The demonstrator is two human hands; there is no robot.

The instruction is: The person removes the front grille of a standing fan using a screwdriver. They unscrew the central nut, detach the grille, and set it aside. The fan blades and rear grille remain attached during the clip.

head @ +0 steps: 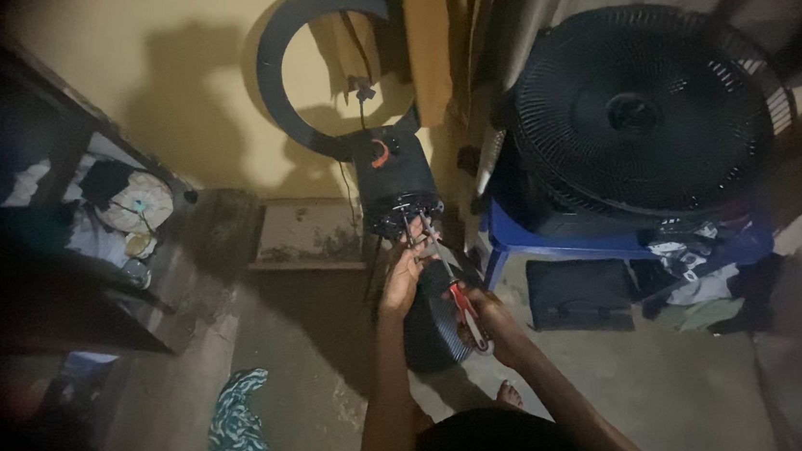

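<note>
Dim yellow wall behind, the fan motor stands before me, my left hand gripping its underside to steady it while my right hand clasps a red-handled screwdriver angled up into it, fan grille to the right.

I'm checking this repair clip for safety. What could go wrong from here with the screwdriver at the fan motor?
1. The left hand grips right at the base of the fan motor housing where the screwdriver tip works; a slip could jab its fingers.
2. The room is dim, so the tip may miss its mark.
3. Thin wires hang below the housing near the tool and might get snagged.
</note>
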